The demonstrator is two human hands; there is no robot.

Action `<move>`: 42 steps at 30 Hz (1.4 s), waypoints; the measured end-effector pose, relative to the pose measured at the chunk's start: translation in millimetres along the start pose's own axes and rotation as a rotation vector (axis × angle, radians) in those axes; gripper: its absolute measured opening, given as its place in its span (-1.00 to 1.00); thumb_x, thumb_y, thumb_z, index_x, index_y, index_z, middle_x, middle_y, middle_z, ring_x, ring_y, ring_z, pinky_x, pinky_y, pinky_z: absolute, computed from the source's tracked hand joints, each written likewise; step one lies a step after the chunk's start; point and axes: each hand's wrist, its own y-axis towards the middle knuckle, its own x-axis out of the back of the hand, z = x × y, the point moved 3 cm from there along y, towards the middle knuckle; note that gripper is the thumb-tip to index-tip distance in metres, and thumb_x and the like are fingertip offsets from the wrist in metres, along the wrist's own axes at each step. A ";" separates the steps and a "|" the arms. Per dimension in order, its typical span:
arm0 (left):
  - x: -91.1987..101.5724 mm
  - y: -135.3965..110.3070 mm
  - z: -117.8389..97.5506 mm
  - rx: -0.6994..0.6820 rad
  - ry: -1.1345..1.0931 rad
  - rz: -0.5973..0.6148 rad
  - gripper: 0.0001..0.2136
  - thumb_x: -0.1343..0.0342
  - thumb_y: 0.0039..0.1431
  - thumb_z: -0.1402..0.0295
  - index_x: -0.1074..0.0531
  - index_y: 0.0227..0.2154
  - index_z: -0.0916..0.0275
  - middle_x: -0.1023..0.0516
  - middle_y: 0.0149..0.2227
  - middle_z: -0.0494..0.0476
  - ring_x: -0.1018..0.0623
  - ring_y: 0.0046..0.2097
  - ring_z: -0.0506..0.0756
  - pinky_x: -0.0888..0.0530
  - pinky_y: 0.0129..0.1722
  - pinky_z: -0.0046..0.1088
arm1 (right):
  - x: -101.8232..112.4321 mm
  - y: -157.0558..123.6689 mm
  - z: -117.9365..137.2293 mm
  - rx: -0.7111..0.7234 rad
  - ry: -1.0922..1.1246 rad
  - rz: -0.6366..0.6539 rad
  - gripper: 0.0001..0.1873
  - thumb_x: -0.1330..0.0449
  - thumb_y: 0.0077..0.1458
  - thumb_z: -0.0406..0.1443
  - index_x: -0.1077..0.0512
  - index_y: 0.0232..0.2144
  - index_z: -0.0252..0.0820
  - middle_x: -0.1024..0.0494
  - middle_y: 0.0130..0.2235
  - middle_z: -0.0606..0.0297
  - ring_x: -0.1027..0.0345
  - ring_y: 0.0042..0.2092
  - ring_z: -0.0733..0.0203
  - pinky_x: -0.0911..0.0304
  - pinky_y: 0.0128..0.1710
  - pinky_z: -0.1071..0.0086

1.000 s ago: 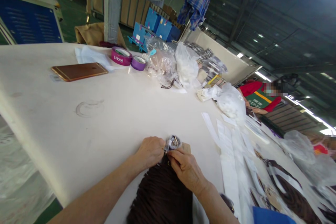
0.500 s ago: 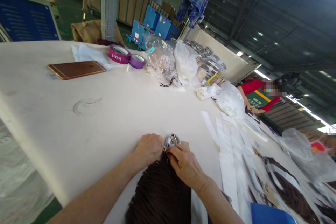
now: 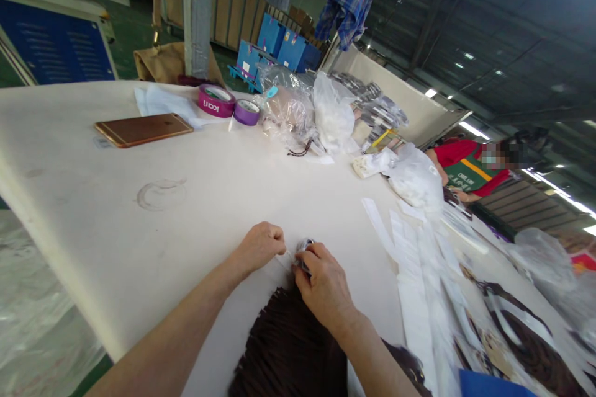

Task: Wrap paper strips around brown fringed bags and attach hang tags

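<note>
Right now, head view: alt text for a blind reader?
A person's right hand holds a small silvery piece near a dark brown fringed item; the left hand pinches what looks like a thin pale strand. A phone and two tape rolls lie farther back on the white table.

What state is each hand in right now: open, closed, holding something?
Left hand: closed, pinching what looks like a thin pale strand.
Right hand: closed on a small shiny piece, apparently wrapped.
</note>
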 end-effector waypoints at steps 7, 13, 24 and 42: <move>-2.3 0.1 2.5 0.029 -0.210 -0.033 -0.89 -0.01 -0.29 0.42 -0.22 -0.78 0.25 -0.13 -0.73 -0.12 -0.19 -0.55 -0.03 -0.09 -0.55 -0.50 | -9.6 8.4 -5.1 -0.122 0.187 0.023 -0.85 -0.12 0.02 -0.46 -0.48 -0.46 -0.24 -0.39 -0.29 0.23 -0.30 -0.28 0.21 -0.20 -0.23 0.34; -10.3 0.0 7.6 0.066 -0.383 -0.003 -0.91 0.03 -0.25 0.39 -0.23 -0.74 0.24 -0.19 -0.78 -0.09 -0.20 -0.65 -0.05 -0.11 -0.61 -0.52 | -9.1 11.0 -15.0 -0.265 0.508 0.047 -0.86 -0.16 -0.10 -0.45 -0.47 -0.58 -0.18 -0.38 -0.35 0.31 -0.31 -0.27 0.25 -0.19 -0.23 0.39; -26.7 -3.8 -0.7 -0.002 -0.600 0.219 -0.59 -0.03 -0.42 0.49 -0.37 -0.33 0.32 -0.43 -0.42 -0.01 -0.30 -0.62 -0.10 -0.20 -0.63 -0.56 | -9.5 8.8 -18.8 -0.275 0.561 -0.001 -0.89 -0.13 -0.09 -0.37 -0.47 -0.54 -0.17 -0.40 -0.38 0.31 -0.32 -0.31 0.23 -0.17 -0.29 0.37; -28.7 -7.1 0.7 0.168 -0.794 0.395 -0.85 -0.11 -0.38 0.34 -0.32 -0.68 0.32 -0.45 -0.66 0.10 -0.20 -0.72 -0.13 0.02 -0.71 -0.58 | 16.0 -19.8 -70.7 -0.325 0.412 -0.072 -0.71 -0.03 -0.12 -0.37 -0.43 -0.29 -0.16 -0.50 -0.26 0.25 -0.36 -0.20 0.15 -0.25 -0.24 0.31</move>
